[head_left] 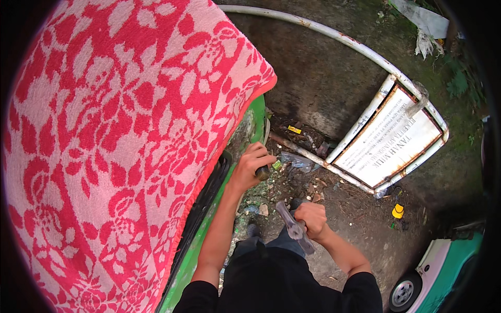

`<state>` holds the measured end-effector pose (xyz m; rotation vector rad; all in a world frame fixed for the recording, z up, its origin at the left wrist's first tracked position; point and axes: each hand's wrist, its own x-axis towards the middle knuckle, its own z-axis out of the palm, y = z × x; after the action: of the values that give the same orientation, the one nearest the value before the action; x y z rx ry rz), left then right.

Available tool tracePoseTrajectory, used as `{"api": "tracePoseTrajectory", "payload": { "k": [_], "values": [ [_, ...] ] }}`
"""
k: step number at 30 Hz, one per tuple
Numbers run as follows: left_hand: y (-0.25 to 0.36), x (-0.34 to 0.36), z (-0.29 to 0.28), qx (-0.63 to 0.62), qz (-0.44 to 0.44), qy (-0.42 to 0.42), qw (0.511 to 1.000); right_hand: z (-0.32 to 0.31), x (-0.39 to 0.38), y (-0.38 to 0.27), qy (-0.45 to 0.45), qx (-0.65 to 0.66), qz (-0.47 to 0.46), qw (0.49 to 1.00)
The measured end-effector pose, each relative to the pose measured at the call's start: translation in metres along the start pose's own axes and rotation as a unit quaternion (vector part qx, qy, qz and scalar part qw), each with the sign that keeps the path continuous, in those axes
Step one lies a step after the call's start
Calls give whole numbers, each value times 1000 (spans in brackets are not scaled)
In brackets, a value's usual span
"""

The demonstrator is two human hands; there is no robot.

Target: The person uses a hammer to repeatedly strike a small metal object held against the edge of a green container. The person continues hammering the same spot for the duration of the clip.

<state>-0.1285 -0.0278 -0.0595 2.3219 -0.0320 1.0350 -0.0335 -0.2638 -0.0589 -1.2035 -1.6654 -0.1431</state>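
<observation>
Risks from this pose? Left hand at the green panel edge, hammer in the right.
1. The left hand holds a short tool against the green panel; a mis-hit from the hammer in the right hand may strike fingers.
2. The red floral cloth hides the panel edge.
3. Littered ground: poor footing.

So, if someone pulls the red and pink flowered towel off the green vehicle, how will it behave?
The red and pink flowered towel is probably floppy: it drapes over the green vehicle and follows its curve. Its looped pile suggests it drags rather than slides. It likely feels fairly heavy, being large.
</observation>
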Motion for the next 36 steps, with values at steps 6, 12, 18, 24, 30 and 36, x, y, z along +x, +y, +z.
{"api": "tracePoseTrajectory", "payload": {
  "k": [6, 12, 18, 24, 30, 36],
  "values": [
    [-3, -6, -10, -44, -41, -8, 998, 9, -5, 9, -65, -116, 172, 976],
    [2, 0, -4, -6, -15, -17, 1000, -1, 10, -18, -26, -19, 65, 997],
    [6, -6, 5, 12, -10, 0, 1000, 5, 8, -25, -34, -6, 73, 997],
    [11, -7, 9, 29, -3, -4, 1000, 8, 1, -23, -31, 2, 105, 994],
    [11, -4, 12, 30, 2, 6, 1000, 5, -5, -20, -45, -11, 123, 991],
    [4, -5, 11, 22, 5, 7, 1000, -1, -15, -10, -66, -35, 52, 996]
  ]
}}
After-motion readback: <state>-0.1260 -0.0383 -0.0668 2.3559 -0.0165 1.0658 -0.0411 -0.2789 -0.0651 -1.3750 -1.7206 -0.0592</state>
